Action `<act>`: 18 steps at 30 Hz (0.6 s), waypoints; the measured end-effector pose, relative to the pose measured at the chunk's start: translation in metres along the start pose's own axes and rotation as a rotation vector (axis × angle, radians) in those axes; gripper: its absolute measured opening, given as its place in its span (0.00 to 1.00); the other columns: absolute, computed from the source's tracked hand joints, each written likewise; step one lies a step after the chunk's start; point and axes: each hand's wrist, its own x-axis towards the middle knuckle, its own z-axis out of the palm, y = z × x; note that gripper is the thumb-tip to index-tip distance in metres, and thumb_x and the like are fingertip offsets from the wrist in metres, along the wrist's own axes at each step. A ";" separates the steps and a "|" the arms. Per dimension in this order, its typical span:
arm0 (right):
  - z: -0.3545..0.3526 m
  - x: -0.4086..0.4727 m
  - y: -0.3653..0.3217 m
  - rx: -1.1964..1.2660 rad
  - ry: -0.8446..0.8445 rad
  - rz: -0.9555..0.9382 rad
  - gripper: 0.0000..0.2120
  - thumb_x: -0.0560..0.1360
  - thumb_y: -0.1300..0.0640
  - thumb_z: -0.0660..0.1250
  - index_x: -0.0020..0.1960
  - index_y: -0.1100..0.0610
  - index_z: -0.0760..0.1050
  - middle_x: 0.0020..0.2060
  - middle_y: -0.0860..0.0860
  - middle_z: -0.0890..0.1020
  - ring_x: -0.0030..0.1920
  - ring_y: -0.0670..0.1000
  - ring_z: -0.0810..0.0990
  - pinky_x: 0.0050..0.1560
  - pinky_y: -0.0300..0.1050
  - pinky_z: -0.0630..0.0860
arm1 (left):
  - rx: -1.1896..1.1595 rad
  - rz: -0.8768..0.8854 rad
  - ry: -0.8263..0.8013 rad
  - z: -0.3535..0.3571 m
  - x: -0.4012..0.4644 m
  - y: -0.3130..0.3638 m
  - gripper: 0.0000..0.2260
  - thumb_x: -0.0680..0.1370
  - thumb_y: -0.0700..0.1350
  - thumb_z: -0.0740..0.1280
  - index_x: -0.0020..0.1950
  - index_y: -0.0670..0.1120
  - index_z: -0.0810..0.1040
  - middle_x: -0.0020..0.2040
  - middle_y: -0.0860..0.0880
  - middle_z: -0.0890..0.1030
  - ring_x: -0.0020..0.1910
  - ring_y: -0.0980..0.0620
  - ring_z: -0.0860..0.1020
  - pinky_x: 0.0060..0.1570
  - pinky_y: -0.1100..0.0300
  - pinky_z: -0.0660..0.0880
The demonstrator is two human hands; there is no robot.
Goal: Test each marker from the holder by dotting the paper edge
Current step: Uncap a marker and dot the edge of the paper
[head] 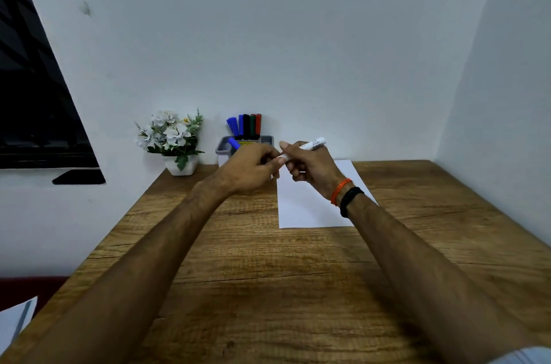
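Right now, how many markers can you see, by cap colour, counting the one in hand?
Blue caps: 3
Black cap: 1
Green cap: 1
Red cap: 1
White marker, held by both hands, cap hidden: 1
Total: 7

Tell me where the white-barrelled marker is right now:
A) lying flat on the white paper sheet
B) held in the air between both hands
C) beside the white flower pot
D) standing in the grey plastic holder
B: the white-barrelled marker is gripped in the right hand above the white paper sheet, while the left hand pinches its near end.
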 end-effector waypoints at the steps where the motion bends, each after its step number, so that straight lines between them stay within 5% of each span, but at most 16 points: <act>1: -0.001 0.000 0.001 -0.001 -0.001 -0.013 0.14 0.77 0.53 0.69 0.35 0.57 0.76 0.27 0.51 0.75 0.27 0.48 0.71 0.29 0.39 0.68 | 0.005 0.006 -0.021 0.002 0.001 0.001 0.12 0.81 0.50 0.62 0.47 0.44 0.80 0.36 0.53 0.81 0.35 0.57 0.77 0.39 0.59 0.74; 10: -0.011 -0.001 0.004 0.049 -0.054 -0.024 0.15 0.77 0.57 0.68 0.33 0.59 0.74 0.26 0.52 0.73 0.26 0.49 0.67 0.26 0.38 0.63 | -0.015 0.065 -0.083 0.017 0.006 -0.004 0.14 0.82 0.51 0.58 0.48 0.47 0.81 0.38 0.47 0.81 0.34 0.56 0.76 0.38 0.61 0.70; 15: -0.014 0.002 0.008 0.142 -0.080 -0.005 0.18 0.78 0.60 0.67 0.29 0.56 0.73 0.24 0.51 0.72 0.24 0.47 0.66 0.25 0.37 0.62 | -0.009 0.123 -0.010 0.022 0.006 0.001 0.12 0.82 0.47 0.59 0.43 0.52 0.78 0.32 0.54 0.77 0.30 0.54 0.73 0.32 0.59 0.69; 18: -0.016 0.002 0.011 0.161 -0.083 0.005 0.18 0.78 0.61 0.66 0.30 0.57 0.72 0.24 0.51 0.72 0.23 0.46 0.66 0.26 0.38 0.62 | -0.035 0.133 -0.007 0.024 0.008 -0.002 0.11 0.81 0.51 0.60 0.47 0.52 0.80 0.39 0.53 0.82 0.38 0.53 0.80 0.39 0.54 0.76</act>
